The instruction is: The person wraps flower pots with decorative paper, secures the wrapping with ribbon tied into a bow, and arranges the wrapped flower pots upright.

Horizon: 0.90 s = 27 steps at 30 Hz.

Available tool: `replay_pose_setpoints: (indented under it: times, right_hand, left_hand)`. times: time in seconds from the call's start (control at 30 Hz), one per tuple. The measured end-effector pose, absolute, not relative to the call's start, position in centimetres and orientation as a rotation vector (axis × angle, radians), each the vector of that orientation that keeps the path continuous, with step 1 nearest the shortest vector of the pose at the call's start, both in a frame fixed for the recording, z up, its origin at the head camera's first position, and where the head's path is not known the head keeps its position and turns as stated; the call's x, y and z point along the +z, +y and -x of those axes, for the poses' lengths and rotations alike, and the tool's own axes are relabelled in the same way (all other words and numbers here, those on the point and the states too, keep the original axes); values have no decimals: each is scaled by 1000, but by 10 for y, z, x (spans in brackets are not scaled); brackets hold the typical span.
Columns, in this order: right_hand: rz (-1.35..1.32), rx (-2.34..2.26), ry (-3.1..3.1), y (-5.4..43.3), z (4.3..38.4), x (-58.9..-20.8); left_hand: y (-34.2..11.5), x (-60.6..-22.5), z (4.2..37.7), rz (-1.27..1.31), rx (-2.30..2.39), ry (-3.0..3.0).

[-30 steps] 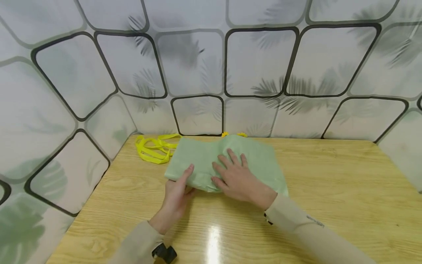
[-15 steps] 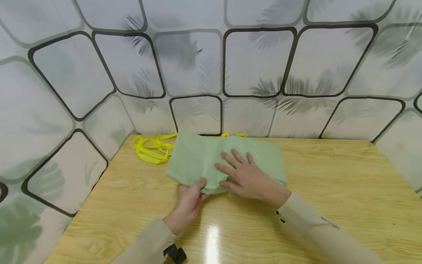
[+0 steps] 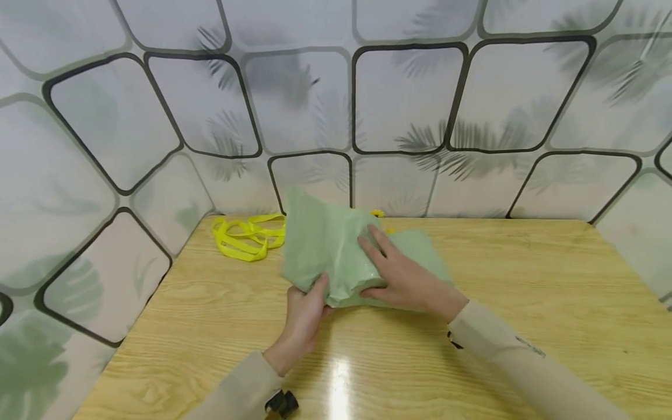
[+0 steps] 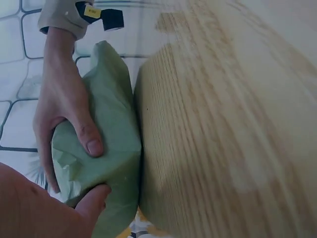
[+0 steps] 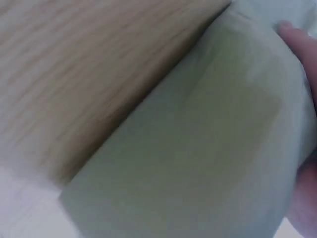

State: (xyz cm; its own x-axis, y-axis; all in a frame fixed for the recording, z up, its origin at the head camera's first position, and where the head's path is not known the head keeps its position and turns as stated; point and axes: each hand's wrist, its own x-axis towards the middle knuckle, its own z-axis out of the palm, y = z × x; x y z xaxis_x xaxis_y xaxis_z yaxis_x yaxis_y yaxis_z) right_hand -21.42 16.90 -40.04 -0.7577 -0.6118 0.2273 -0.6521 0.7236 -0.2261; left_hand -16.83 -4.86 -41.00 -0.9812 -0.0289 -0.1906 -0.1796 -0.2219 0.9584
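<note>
A crinkled, slightly glossy sheet of pale green wrapping paper (image 3: 336, 242) lies on the table, folded over a bulky form that it hides. At its near edge, my left hand (image 3: 303, 312) pinches the paper, thumb on top and the other fingers underneath. My right hand (image 3: 406, 283) grips the raised fold from the right, fingers over the top and thumb on the near side. In the left wrist view the right hand (image 4: 69, 101) straddles the bulge, with the left thumb (image 4: 94, 203) against the paper's lower end. Green paper (image 5: 193, 144) fills much of the right wrist view.
A loose yellow ribbon (image 3: 241, 240) lies coiled at the back left of the wooden table (image 3: 525, 291). A small yellow flower (image 3: 377, 213) shows behind the paper. The patterned wall covering (image 3: 404, 105) rises at the table's back edge.
The paper's left part has been lifted and swung right over the rest. My left hand has shifted right along the near edge; the right hand has gone from lying flat to gripping the fold.
</note>
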Motion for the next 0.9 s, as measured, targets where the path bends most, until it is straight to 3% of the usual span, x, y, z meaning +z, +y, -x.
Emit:
replay_pose_setpoints:
  times: [0.27,0.63,0.9]
  right_hand:
    - [-857,197,-2825,169,205,-404]
    - [-859,287,-2877,167,210,-398]
    - [-1009,346,-2804,172,217,-397]
  left_hand:
    - [-52,-412,176,352,2388,1826]
    - [-60,-417,177,414,2396,1702]
    - [-61,-413,163,450,2430,1598]
